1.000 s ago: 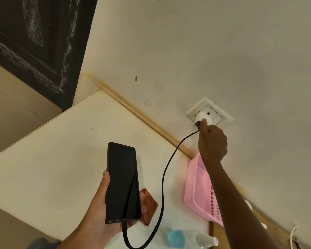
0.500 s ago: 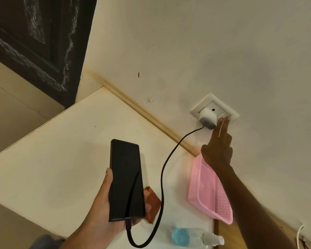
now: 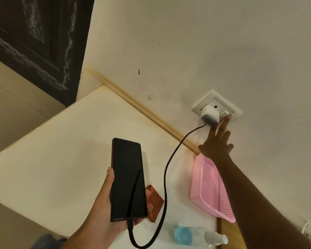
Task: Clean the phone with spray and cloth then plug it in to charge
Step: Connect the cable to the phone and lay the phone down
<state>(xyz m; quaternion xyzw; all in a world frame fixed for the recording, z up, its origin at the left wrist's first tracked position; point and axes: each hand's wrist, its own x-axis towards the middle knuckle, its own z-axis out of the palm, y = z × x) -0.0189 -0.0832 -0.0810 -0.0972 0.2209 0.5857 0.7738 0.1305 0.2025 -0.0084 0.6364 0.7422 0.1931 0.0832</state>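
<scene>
Tabletop (image 3: 52, 159) first: its pale surface runs back to a cream wall (image 3: 205, 42), and low on that wall, above the table's back edge, sits the white socket plate (image 3: 204, 102) on which the coming move turns. A pink perforated basket (image 3: 210, 191) lies on the table below the socket. The right hand (image 3: 217, 144) is raised to the wall, far nearer the socket than the other; it is spread open and grips nothing, and its longest fingertip touches the rocker switch (image 3: 225, 114) just right of the white charger adapter (image 3: 209, 115) seated in the plate. From that adapter a black cable (image 3: 166, 169) droops in a loop and enters the bottom end of the phone (image 3: 127, 178). The left hand (image 3: 104, 209) has its fingers wrapped round the phone, holding it above the table, screen dark and facing up, long axis pointing away towards the wall. An orange-brown cloth (image 3: 154, 202) lies under and beside that hand, and the spray bottle (image 3: 199, 237) with blue liquid rests on its side at the near edge. Judging by this, only pressing the switch remains, and that falls to the right fingertip.
</scene>
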